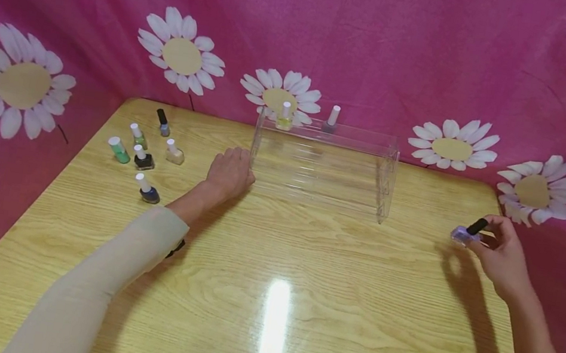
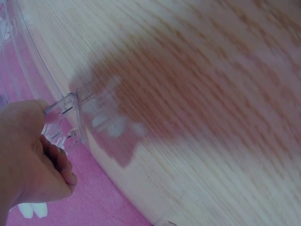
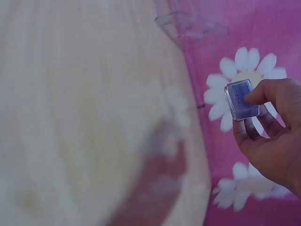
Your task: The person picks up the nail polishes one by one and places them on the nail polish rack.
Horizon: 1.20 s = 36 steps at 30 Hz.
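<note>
At the left end of a clear acrylic display rack [image 1: 318,196], my left hand [image 1: 231,172] grips its side edge. The left wrist view shows the thumb against the clear side panel [image 2: 63,106] and the other fingers curled. Above the right part of the table, my right hand [image 1: 507,259] pinches a lilac nail polish bottle [image 1: 462,235] with a black cap, tilted. Its flat labelled base [image 3: 242,98] shows in the right wrist view. On the rack's top tier stand a yellow nail polish [image 1: 284,119] and a greyish one [image 1: 330,124], both white-capped.
Several nail polish bottles stand at the table's left: green [image 1: 120,152], light green [image 1: 139,137], black [image 1: 144,161], cream [image 1: 175,153], dark blue [image 1: 149,192] and black-capped blue [image 1: 163,125]. A pink daisy-print cloth [image 1: 376,51] hangs behind the wooden table [image 1: 351,307].
</note>
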Tool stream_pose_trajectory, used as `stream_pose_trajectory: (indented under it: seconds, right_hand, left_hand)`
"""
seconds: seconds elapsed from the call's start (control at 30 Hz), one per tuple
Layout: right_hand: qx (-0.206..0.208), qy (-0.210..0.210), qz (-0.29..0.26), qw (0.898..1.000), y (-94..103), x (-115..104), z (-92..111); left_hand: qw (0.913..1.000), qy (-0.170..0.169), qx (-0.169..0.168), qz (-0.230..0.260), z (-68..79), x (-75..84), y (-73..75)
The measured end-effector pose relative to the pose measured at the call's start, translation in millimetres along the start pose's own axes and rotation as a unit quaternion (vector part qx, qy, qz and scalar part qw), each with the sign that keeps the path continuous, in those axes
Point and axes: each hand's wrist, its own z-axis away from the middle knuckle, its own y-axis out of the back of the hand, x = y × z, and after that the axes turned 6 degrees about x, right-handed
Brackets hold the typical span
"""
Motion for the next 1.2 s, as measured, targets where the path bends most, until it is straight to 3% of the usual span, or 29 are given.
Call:
stream_pose_trajectory:
  seconds: [0.1,0.3,0.63,0.87,1.03,1.2]
  right_hand:
    - [-0.023,0.001,0.003,1.0,-11.8,-10.9,-16.6]
    - [-0.055,0.031,0.106,0.992,-40.0,-32.9,-48.7]
    - [-0.075,0.051,0.08,0.993,-84.8,-54.8,-101.1]
    - [-0.074,0.041,0.059,0.995,-113.8,-65.1,-128.2]
    - [-0.06,0.04,0.073,0.995,-129.9,-69.7,-142.5]
    - [-0.078,0.057,0.111,0.989,-140.0,-70.5,-155.6]
  left_hand:
    - [1.0,0.0,0.003,-0.001,-0.1,0.5,0.2]
    - [1.0,0.003,-0.001,0.003,0.7,2.0,0.4]
    - [1.0,0.003,-0.003,0.002,0.9,2.0,1.7]
    - [1.0,0.005,0.002,0.003,1.4,0.8,0.8]
    - [1.0,0.004,0.002,0.006,1.8,1.0,0.2]
    - [1.0,0.003,0.004,0.004,1.2,0.6,0.6]
